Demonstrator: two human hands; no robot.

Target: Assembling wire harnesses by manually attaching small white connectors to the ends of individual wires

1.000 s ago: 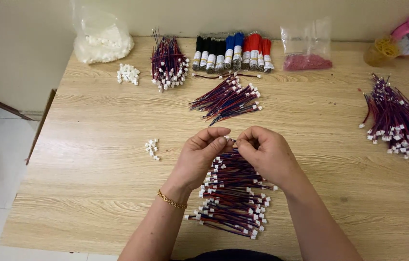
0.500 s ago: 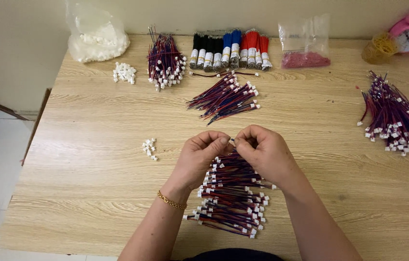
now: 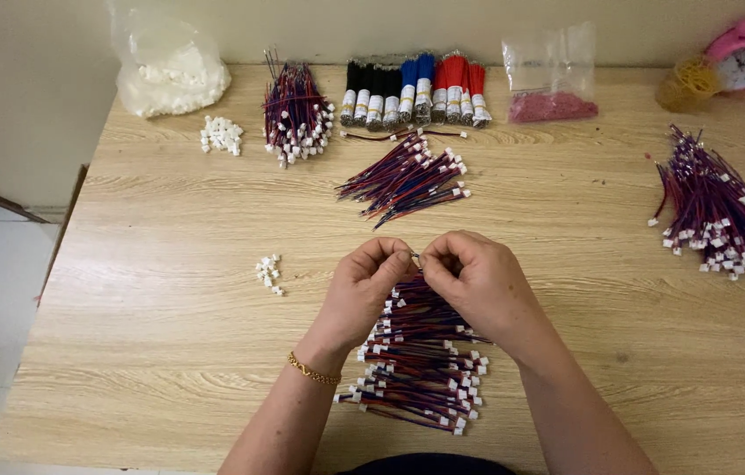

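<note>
Wire lead (image 3: 414, 258), a thin red-and-blue strand, sits pinched between my two sets of fingertips at the centre of the frame, just above the pile of wire leads (image 3: 421, 361) that fans out toward the lower centre. My left hand (image 3: 363, 286) and right hand (image 3: 478, 281) are both curled shut, thumbs and forefingers meeting on the strand; most of it is hidden by the fingers, so I cannot tell its full length.

For containers, I see a clear plastic bag (image 3: 170, 66) at the upper left holding white plastic pieces, and a second clear bag (image 3: 551, 84) at the upper centre-right with pink bits settled at its bottom.

The leads are slim and flexible, each ending in a small boxy white connector. The wooden table (image 3: 170, 352) has a pale, streaky grain. A small cluster of loose white connectors (image 3: 270, 273) lies left of my left hand, well apart from it.
</note>
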